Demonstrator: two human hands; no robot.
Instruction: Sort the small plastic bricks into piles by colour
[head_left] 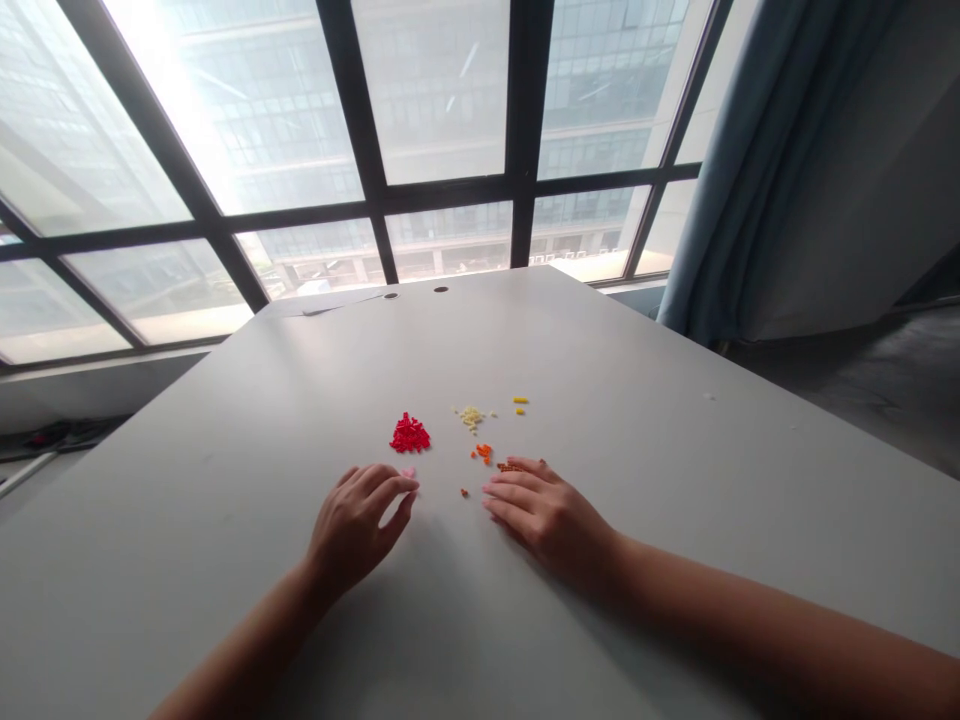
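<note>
Small coloured beads lie in separate heaps on the grey table [675, 480]. A red heap [409, 434] is the biggest, with a pale cream heap [471, 416], a few yellow pieces [520, 404] and some orange pieces [484, 452] to its right. My left hand [360, 520] rests on the table just in front of the red heap, fingers loosely curved, fingertips beside a tiny pink piece [408, 471]. My right hand [536, 510] lies flat with fingers stretched out, touching a few brownish pieces [510, 467]. One stray orange piece [464, 492] sits between the hands.
A large window with dark frames [517, 190] fills the back. A blue-grey curtain [750, 170] hangs at the right. Two cable holes [440, 289] are near the table's far edge. The floor [885, 380] shows beyond the right edge.
</note>
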